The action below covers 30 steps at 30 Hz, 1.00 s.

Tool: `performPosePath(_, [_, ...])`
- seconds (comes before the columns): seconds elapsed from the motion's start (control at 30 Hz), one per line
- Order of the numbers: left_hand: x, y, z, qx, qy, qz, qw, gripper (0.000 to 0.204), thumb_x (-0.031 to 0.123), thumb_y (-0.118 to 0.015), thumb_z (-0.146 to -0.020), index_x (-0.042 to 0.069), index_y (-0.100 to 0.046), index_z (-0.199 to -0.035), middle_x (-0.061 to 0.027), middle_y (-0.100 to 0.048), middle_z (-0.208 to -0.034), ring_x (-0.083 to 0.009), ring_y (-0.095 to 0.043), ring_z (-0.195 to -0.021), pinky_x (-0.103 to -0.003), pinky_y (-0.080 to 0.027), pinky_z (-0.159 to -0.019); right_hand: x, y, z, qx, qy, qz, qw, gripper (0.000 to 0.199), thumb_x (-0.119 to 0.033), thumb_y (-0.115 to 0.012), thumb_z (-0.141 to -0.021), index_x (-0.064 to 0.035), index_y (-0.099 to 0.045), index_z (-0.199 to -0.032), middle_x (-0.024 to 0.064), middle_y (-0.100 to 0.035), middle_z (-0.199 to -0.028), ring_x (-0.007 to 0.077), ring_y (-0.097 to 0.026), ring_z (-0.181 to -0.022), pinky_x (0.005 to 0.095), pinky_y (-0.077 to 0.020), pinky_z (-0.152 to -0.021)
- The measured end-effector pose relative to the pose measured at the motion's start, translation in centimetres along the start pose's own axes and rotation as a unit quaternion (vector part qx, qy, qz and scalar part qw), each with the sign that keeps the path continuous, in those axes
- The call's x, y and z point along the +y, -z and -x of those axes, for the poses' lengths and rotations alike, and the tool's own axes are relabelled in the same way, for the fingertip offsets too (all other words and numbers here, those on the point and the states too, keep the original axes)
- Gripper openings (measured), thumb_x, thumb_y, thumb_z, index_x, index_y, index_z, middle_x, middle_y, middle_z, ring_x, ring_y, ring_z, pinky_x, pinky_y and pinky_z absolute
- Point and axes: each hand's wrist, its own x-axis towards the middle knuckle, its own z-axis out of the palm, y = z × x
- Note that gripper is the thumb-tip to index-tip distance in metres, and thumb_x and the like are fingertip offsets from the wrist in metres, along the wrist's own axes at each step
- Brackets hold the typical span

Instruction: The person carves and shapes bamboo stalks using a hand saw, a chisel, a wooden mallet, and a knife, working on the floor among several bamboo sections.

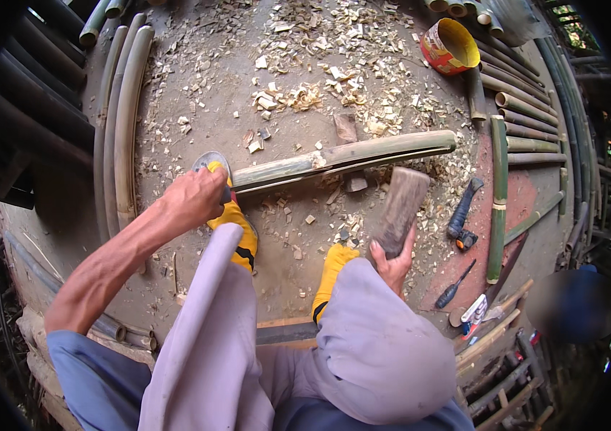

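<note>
A split length of bamboo [363,152] lies across the work area, its right part raised on a wooden block [346,129] and showing a long dark slit. My left hand [201,192] is closed at its left end, beside my yellow-socked foot [237,224]. Something dark shows at the fingers, but I cannot make out what they hold. In my right hand [394,269] is a thick brown wooden block [400,212], gripped near its lower end and held apart from the bamboo. My other yellow-socked foot [334,271] is just left of that hand.
Wood chips [305,93] litter the ground. To the right lie a cordless drill [464,219], a screwdriver [455,285] and an upright-lying green bamboo pole [498,205]. A red and yellow bucket [450,47] stands farther back. Bamboo poles [133,129] line the left side.
</note>
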Motion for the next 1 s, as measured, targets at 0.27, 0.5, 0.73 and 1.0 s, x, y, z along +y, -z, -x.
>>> performPosePath(0.27, [12.3,16.8,-0.7,0.059,-0.084,-0.227,0.968,0.016,0.007,-0.053,-0.083,-0.002,-0.067,-0.083,-0.0154,-0.067,-0.075,-0.0252,-0.068,-0.064,-0.034,-0.055,-0.052,3.7,4.6,5.0,-0.018,-0.16,0.182,0.97,0.094,-0.021,-0.071,-0.069,-0.0056,-0.019,-0.146,0.0241,-0.05,-0.126,0.0309,-0.052,-0.112,0.0362,-0.0422,-0.095])
performPosePath(0.5, [6.6,7.3,-0.6,0.172,-0.098,0.05,0.979,0.038,0.009,-0.07,-0.067,0.004,-0.044,-0.094,-0.0149,-0.052,-0.085,-0.0353,-0.056,-0.079,-0.042,-0.046,-0.068,4.2,5.0,4.9,-0.022,-0.159,0.182,0.97,0.094,-0.02,-0.072,-0.069,-0.0055,-0.019,-0.146,0.024,-0.05,-0.126,0.0308,-0.052,-0.112,0.0362,-0.0422,-0.095])
performPosePath(0.73, [0.0,-2.8,0.7,0.072,0.071,0.011,0.995,0.044,0.022,-0.073,-0.067,0.008,-0.044,-0.098,-0.0139,-0.061,-0.089,-0.0383,-0.061,-0.078,-0.046,-0.049,-0.065,4.1,4.6,5.2,-0.038,-0.17,0.166,0.971,0.095,-0.019,-0.072,-0.068,-0.0053,-0.019,-0.146,0.0238,-0.049,-0.127,0.0307,-0.053,-0.111,0.0363,-0.0422,-0.095])
performPosePath(1.0, [-0.8,-3.1,-0.7,0.026,0.074,0.023,0.997,0.043,0.022,-0.072,-0.068,0.01,-0.044,-0.099,-0.0136,-0.062,-0.087,-0.038,-0.062,-0.077,-0.047,-0.049,-0.065,3.4,4.1,4.9,-0.042,-0.173,0.165,0.97,0.095,-0.018,-0.072,-0.068,-0.0052,-0.019,-0.146,0.0236,-0.049,-0.127,0.0306,-0.053,-0.111,0.0363,-0.0422,-0.095])
